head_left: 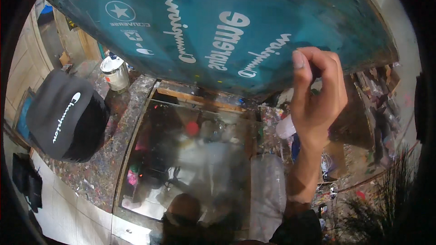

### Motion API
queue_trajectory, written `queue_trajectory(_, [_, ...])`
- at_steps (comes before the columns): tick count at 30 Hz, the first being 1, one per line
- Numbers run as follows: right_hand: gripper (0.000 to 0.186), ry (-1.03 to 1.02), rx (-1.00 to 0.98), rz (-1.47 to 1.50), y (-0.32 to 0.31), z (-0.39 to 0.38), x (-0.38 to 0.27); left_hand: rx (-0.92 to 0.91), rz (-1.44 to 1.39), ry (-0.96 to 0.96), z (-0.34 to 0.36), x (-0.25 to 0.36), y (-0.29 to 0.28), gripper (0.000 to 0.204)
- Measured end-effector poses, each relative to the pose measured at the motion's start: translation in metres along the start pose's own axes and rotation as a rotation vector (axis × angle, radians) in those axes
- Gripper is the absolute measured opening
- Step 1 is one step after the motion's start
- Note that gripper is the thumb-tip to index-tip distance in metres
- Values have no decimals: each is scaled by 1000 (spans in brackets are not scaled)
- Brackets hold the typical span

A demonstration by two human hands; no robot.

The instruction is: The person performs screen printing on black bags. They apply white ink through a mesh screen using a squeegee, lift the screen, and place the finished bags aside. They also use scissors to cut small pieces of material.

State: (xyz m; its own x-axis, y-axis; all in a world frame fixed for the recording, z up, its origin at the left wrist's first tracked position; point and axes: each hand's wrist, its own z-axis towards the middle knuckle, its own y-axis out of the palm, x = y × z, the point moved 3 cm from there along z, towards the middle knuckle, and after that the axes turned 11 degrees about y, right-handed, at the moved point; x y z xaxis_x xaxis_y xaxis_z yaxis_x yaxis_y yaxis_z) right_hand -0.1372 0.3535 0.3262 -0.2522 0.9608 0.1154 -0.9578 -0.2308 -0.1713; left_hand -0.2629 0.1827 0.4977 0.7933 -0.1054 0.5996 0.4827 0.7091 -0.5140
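Observation:
A teal printing screen (150, 18) with white lettered and logo stencils stands tilted up across the top, above a framed glass panel (190, 163). My right hand (318, 90) is raised at the screen's lower right, near one of the script stencils. Its fingers are bent and closed; whether anything is between them, and whether they touch the screen, I cannot make out. My left hand is not in view.
A black fabric pile (63, 113) with white script lies at the left, beside an open paint can (113, 75) on a paint-spattered worktop (118, 140). A pale cylindrical container (285, 127), scraps and dark bristly material (388, 204) are at the right.

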Motion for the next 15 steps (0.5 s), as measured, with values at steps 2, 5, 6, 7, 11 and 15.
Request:
queue_trajectory(2, [11, -25, -9, -22, -3, 3, -4, 53, 31, 40, -7, 2, 2, 40])
queue_trajectory(5, [11, -60, -22, -30, -1, 8, -3, 21, 9, 38, -10, -1, 2, 41])
queue_trajectory(6, [11, -63, -28, -34, -1, 9, -3, 5, -5, 34, -10, -2, 1, 41])
queue_trajectory(7, [11, -66, -35, -38, -1, 10, -3, -11, -21, 29, -9, -3, 1, 41])
queue_trajectory(11, [11, -40, -57, -56, -3, 10, -3, -91, -81, 9, -5, -6, 0, 41])
queue_trajectory(15, [10, -40, -74, -57, -3, 11, -3, -173, -141, -17, -1, -10, -4, 42])
